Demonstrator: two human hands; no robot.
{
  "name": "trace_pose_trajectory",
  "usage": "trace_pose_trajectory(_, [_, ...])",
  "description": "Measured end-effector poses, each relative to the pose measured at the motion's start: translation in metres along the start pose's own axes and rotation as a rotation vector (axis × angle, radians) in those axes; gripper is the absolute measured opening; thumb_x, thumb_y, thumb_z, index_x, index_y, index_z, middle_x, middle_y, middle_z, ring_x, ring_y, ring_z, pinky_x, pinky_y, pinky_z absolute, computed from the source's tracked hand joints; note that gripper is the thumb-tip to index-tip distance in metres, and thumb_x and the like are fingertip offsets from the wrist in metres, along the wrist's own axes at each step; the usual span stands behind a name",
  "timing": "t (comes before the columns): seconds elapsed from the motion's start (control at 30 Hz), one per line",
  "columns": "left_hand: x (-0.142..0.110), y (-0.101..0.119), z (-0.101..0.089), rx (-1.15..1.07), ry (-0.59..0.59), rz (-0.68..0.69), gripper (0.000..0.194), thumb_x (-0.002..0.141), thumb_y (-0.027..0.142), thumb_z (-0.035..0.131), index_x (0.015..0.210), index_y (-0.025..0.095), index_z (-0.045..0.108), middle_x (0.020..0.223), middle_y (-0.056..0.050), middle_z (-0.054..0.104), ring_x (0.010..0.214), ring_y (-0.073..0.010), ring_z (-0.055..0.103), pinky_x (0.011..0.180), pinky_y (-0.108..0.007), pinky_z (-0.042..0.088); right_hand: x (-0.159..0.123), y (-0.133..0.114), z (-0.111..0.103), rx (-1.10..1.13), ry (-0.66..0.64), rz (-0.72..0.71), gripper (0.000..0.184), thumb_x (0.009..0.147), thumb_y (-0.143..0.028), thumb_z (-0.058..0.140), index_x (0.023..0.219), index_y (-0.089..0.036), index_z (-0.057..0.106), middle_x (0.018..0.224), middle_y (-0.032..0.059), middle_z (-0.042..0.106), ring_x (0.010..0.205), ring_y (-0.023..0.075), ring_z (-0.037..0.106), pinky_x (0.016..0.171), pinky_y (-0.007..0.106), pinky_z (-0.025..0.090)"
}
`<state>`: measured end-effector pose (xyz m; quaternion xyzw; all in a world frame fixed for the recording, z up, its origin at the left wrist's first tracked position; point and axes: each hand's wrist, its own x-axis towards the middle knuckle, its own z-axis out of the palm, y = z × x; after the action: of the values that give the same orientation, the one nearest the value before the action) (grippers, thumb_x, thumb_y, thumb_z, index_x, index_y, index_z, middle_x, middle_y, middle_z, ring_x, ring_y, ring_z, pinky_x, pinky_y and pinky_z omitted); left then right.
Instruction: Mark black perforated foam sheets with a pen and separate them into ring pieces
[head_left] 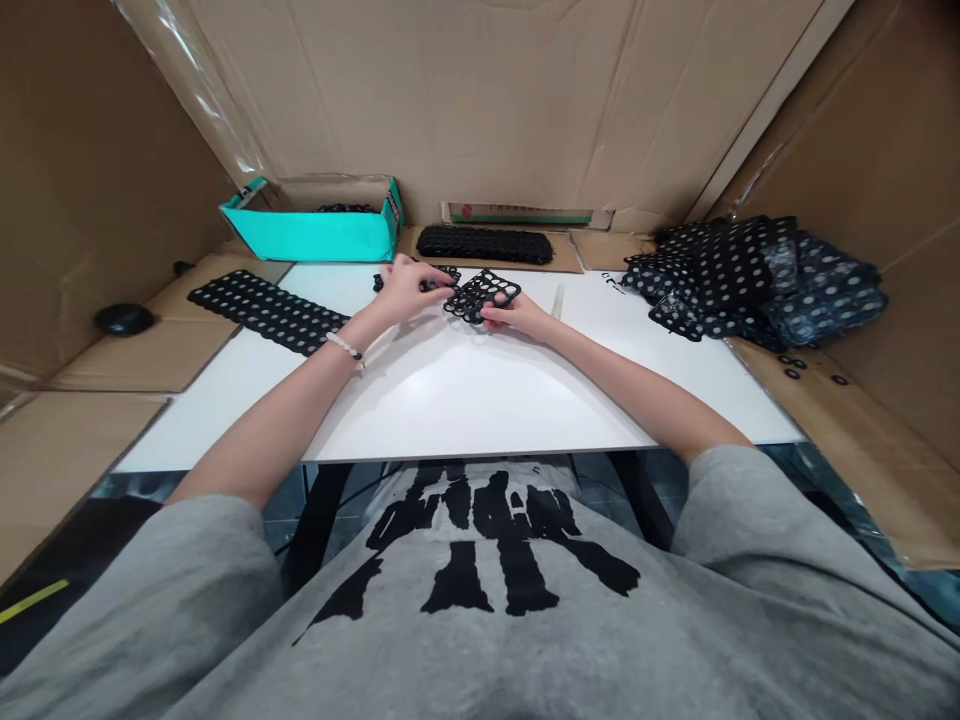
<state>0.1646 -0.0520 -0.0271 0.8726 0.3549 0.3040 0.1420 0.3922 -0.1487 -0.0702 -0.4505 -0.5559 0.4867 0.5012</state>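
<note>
My right hand [517, 318] holds a black ring-lattice sheet [482, 296] in a narrow pinch at its near edge, just above the white table [465, 400] in front of me. My left hand [405, 290] sits just beside it, fingertips [444, 292] at the sheet's left side; I cannot tell whether they grip it or the small black scraps [379, 283] beneath. Fingertips alone, close together, keep this thin webbing from twisting. Left of my hands lies a perforated black strip [266, 311]; beyond them, a teal box [315, 235]; to their right, a heaped pile of sheets [750, 285].
</note>
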Motion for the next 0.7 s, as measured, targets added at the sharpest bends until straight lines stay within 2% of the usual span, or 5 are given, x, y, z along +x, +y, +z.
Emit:
trace_pose_trajectory(0.1, [-0.003, 0.017, 0.008, -0.015, -0.191, 0.106, 0.030, 0.080, 0.050, 0.071, 0.092, 0.025, 0.083, 0.097, -0.008, 0.079, 0.110, -0.0340, 0.054, 0.105, -0.051, 0.029, -0.001, 0.000, 0.001, -0.020, -0.004, -0.016, 0.054, 0.051, -0.059, 0.092, 0.071, -0.017, 0.064, 0.063, 0.0005, 0.068, 0.060, 0.0124, 0.059, 0.061, 0.026, 0.052])
trace_pose_trajectory(0.3, [-0.003, 0.019, 0.008, -0.211, -0.375, 0.022, 0.039, 0.073, 0.057, 0.071, 0.089, 0.022, 0.080, 0.095, -0.006, 0.078, 0.094, -0.0269, 0.064, 0.089, -0.035, 0.044, 0.000, 0.001, 0.001, -0.033, -0.010, -0.026, 0.053, 0.052, -0.058, 0.093, 0.070, -0.017, 0.065, 0.063, 0.0008, 0.068, 0.061, 0.0127, 0.059, 0.061, 0.027, 0.053])
trace_pose_trajectory(0.4, [-0.003, 0.017, 0.007, -0.348, -0.450, -0.014, 0.043, 0.070, 0.059, 0.073, 0.090, 0.021, 0.079, 0.092, -0.004, 0.077, 0.086, -0.0236, 0.065, 0.080, -0.032, 0.047, 0.001, 0.002, 0.000, 0.000, -0.003, -0.009, 0.053, 0.051, -0.056, 0.094, 0.072, -0.017, 0.065, 0.063, 0.0005, 0.069, 0.060, 0.0121, 0.060, 0.061, 0.027, 0.053])
trace_pose_trajectory(0.5, [-0.003, 0.015, 0.010, -0.467, -0.460, -0.076, 0.043, 0.068, 0.057, 0.077, 0.090, 0.020, 0.078, 0.088, -0.003, 0.075, 0.081, -0.0208, 0.064, 0.077, -0.031, 0.048, 0.002, 0.003, 0.000, 0.012, -0.001, -0.007, 0.054, 0.051, -0.056, 0.093, 0.072, -0.016, 0.064, 0.062, 0.0001, 0.067, 0.059, 0.0115, 0.059, 0.060, 0.025, 0.052])
trace_pose_trajectory(0.7, [-0.002, 0.013, 0.011, -0.685, -0.366, -0.185, 0.045, 0.056, 0.048, 0.087, 0.086, 0.018, 0.073, 0.087, -0.007, 0.073, 0.082, -0.0212, 0.065, 0.079, -0.036, 0.052, 0.003, 0.004, 0.000, -0.044, -0.016, -0.038, 0.053, 0.053, -0.059, 0.092, 0.069, -0.017, 0.065, 0.061, 0.0000, 0.064, 0.058, 0.0118, 0.056, 0.059, 0.028, 0.052])
